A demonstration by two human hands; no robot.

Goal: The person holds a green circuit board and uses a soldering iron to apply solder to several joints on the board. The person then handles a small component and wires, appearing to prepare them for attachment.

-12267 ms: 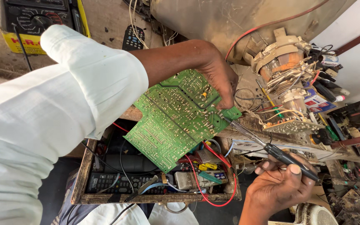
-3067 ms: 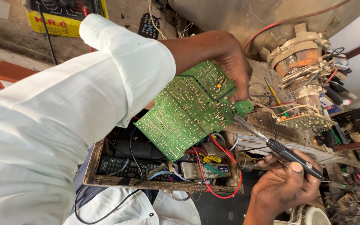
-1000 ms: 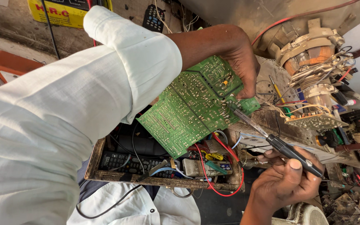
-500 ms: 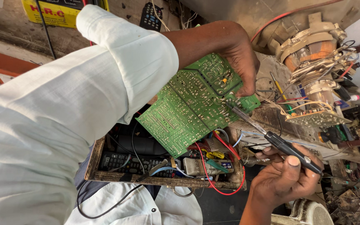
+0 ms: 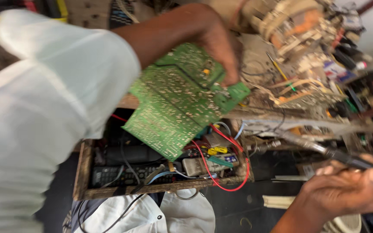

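My left hand (image 5: 219,43) reaches in from the upper left in a white sleeve and grips the top edge of a green circuit board (image 5: 175,103), tilted with its solder side towards me. Low on the right, my right hand (image 5: 350,190) is closed around a soldering iron (image 5: 320,149) with a dark handle. The iron's metal tip points left and sits well clear of the board, to its lower right. The whole view is blurred by motion.
Under the board, an open wooden drawer (image 5: 83,172) holds remote controls, small parts and a looping red wire (image 5: 234,183). A coil assembly with copper windings (image 5: 298,30) and tangled wires crowds the upper right. White cloth (image 5: 173,215) lies at the bottom.
The soldering iron's tip has left the board and moved down and right with my right hand. The view has shifted and blurred; my left hand still holds the board.
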